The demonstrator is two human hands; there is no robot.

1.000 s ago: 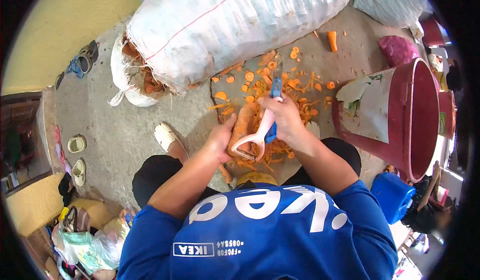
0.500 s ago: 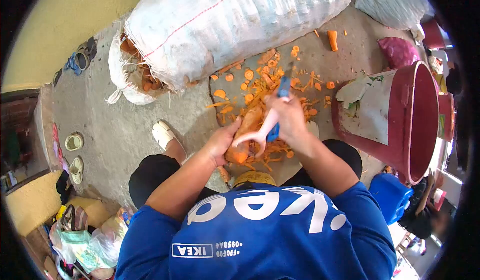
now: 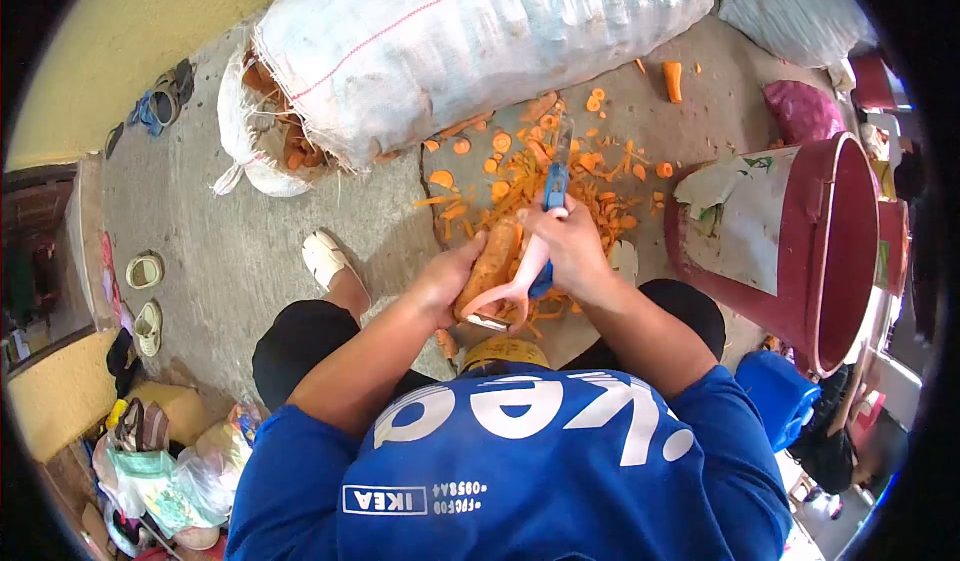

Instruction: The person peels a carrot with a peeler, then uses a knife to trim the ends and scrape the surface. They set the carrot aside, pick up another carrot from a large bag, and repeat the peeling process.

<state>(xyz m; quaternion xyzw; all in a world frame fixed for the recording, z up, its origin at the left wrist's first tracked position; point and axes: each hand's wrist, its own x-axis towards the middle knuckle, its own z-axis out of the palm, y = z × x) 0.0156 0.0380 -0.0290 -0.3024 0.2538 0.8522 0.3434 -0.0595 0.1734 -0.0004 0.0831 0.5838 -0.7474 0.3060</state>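
Deep-blue shirt [image 3: 590,471] with short sleeves [image 3: 735,441], bearing large white lower-case lettering [image 3: 497,409], inverted as seen from the head; a smaller white-outlined box [image 3: 385,501] reads IKEA, beside fine white print [image 3: 457,498]. Black legwear [image 3: 300,346] covers the knees. A cream shoe [image 3: 323,259] clothes the left foot. Left hand [image 3: 450,276] and right hand [image 3: 572,249] are bare.

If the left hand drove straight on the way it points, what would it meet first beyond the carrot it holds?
Past the carrot, probably the right hand, which grips the peeler. Depth is unclear in this view, so it might pass over or under.
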